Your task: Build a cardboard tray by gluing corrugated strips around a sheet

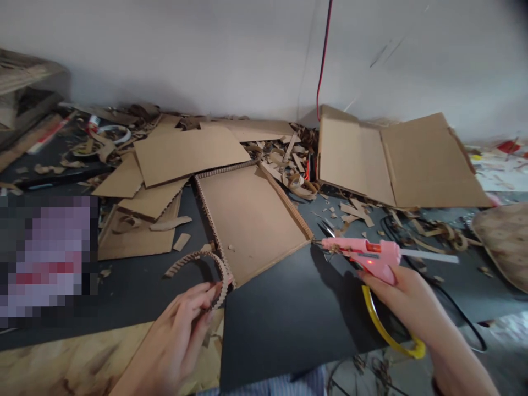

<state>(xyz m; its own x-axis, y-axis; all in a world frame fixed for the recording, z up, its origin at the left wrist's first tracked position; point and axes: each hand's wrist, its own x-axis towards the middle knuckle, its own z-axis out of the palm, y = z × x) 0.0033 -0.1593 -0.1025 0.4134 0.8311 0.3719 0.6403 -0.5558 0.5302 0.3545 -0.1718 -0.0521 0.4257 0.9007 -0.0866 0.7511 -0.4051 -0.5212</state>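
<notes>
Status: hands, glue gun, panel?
Left hand pinching corrugated strip at the cardboard panel's near corner. Right hand gripping pink glue gun, nozzle at the panel's right corner. Yellow-handled scissors lie under the right hand; cardboard scraps around.

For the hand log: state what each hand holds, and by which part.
Right hand grips the pink glue gun by its handle. Left hand pinches the corrugated cardboard strip at its near end.

The cardboard panel (pixel 251 220) lies at the centre of the table (pixel 289 313). Cardboard sheets (pixel 185 151) overlap behind it to the left; a flattened box (pixel 400 159) lies behind it to the right. A corrugated strip (pixel 214 267) curls off its near corner. The glue gun (pixel 363 256) meets its right corner, over the scissors (pixel 385 333).
</notes>
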